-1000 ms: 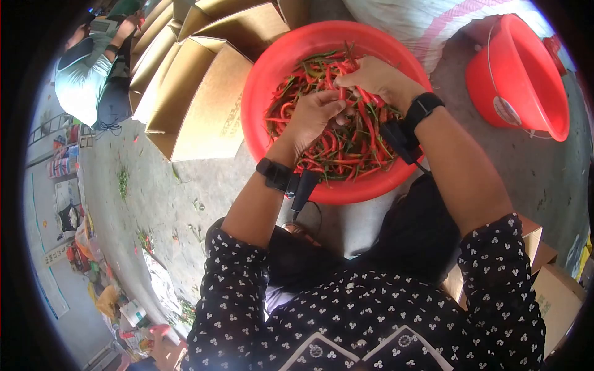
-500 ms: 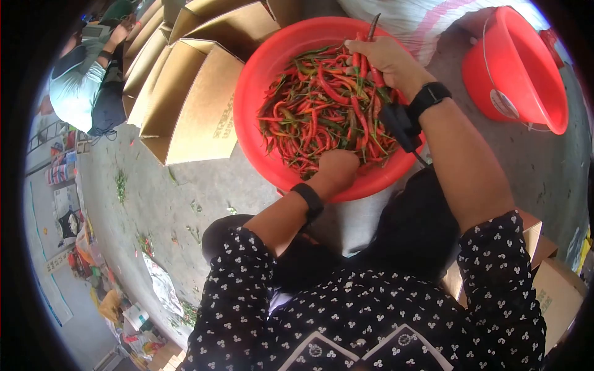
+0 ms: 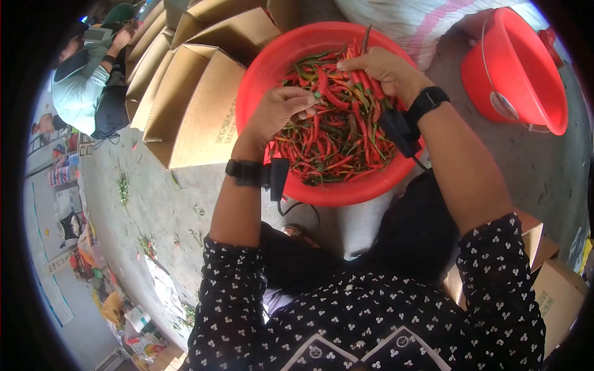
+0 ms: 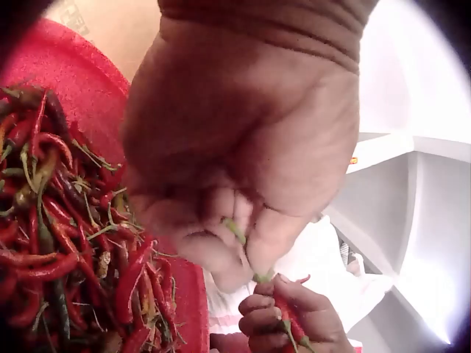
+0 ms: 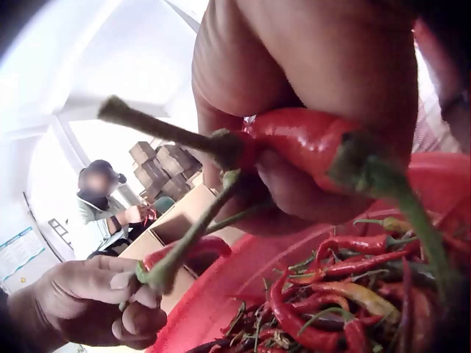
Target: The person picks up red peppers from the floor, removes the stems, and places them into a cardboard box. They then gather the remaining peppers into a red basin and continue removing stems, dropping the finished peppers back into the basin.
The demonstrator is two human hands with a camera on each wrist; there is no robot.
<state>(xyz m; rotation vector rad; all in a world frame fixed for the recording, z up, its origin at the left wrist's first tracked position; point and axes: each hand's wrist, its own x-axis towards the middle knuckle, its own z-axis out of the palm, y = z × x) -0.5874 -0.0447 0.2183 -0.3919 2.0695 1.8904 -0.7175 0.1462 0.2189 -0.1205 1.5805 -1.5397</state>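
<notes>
A red basin (image 3: 247, 105) holds a heap of red and green chili peppers (image 3: 328, 145). Above its left part, the left hand (image 3: 275, 111) pinches the green stem end of a red chili; in the right wrist view that chili (image 5: 199, 248) points away from the left hand's fingertips (image 5: 132, 287). Over the basin's upper right, the right hand (image 3: 387, 71) grips several red chilies (image 5: 294, 143), their green stems sticking out of the fist. In the left wrist view a bit of green stem (image 4: 235, 230) lies among the left hand's fingers.
Open cardboard boxes (image 3: 201, 111) stand left of the basin. At the right is a red bucket (image 3: 520, 74) with a wire handle. A white sack (image 3: 414, 28) lies behind the basin. Another person (image 3: 80, 86) sits at the upper left.
The left hand has risen from the near side of the heap and moved left and up, now with a chili in its fingertips. The right hand has dipped slightly, still gripping its chilies.
</notes>
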